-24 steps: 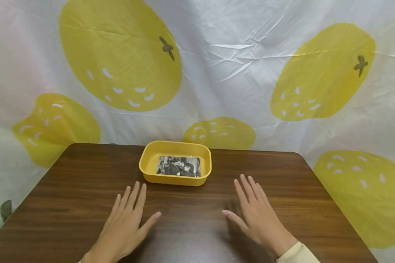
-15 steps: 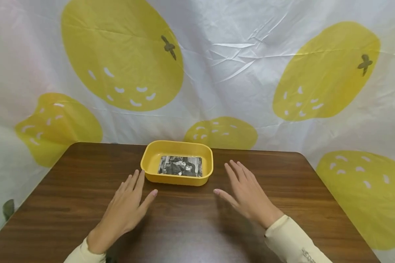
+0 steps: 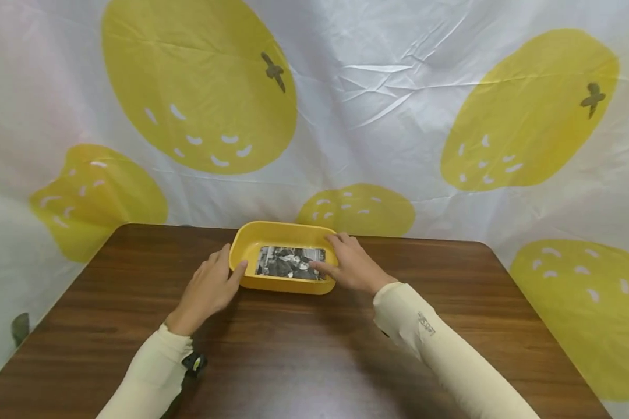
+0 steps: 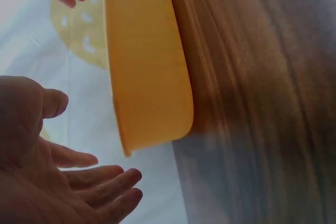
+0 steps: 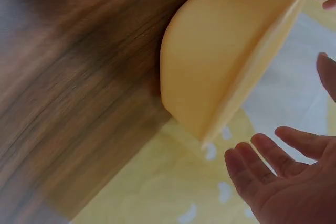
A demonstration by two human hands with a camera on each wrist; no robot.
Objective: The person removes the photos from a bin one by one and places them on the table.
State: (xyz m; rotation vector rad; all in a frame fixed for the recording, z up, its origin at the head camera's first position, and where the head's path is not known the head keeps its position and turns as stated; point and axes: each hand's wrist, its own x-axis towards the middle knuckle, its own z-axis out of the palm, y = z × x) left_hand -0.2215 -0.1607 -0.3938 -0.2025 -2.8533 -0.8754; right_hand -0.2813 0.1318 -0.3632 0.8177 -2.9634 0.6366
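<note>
Yellow tray (image 3: 285, 284) is smooth plastic, more satin than mirror-glossy. Black-and-white photo print (image 3: 283, 263) looks like paper. Counter (image 3: 293, 343) is wood-grained, kinda shiny toward 6 o'clock. Fruit-print backdrop (image 3: 367, 145) looks like silky cloth, creased around 1 o'clock.

left hand (image 3: 204, 290): advanced to tray (image 3: 283, 285), left end | right hand (image 3: 357, 265): likewise, right end

Location: indoor table station; type of room cannot be determined. Indicators: wood-grain table (image 3: 304, 355); white cloth (image 3: 377, 139) with yellow fruit print, hung directly behind it.
</note>
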